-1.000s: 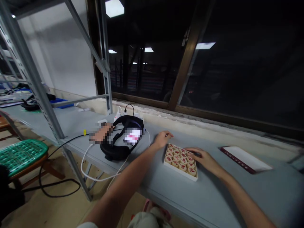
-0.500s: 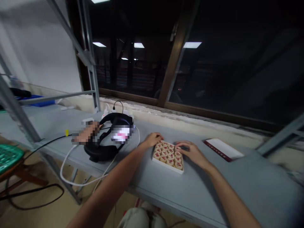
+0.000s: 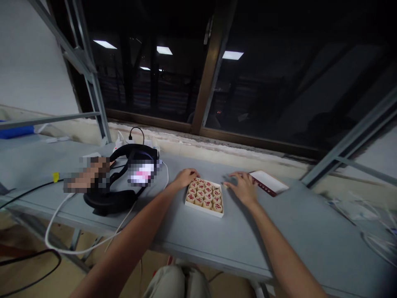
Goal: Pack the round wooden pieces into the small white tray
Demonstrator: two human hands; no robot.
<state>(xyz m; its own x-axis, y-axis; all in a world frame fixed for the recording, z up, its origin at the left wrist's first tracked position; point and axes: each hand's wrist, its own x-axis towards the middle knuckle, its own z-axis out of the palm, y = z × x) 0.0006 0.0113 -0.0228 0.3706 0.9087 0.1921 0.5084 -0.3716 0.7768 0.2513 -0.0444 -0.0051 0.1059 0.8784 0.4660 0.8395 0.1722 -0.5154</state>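
Note:
A shallow white box (image 3: 204,211) sits on the grey tabletop in front of me, packed with rows of round, pale wooden Chinese chess pieces (image 3: 200,193) marked in red. One spot at its far right corner looks darker than the rest. My left hand (image 3: 186,177) rests at the box's far left corner, fingers curled on its edge. To the right of the box, my right hand (image 3: 243,186) pinches a small pale chess piece (image 3: 225,185) between thumb and fingers, just off the box; the fingers partly hide it.
A white and dark red box lid (image 3: 269,184) lies behind my right hand. On the left are a black headset (image 3: 108,200), a lit phone (image 3: 142,174), and a white cable (image 3: 48,231). Metal frame posts (image 3: 97,103) flank the table, and a dark window runs behind it.
My right hand has moved right, away from the box's far right corner, with a chess piece in its fingers. My left hand stays at the box's corner. The view has turned slightly right.

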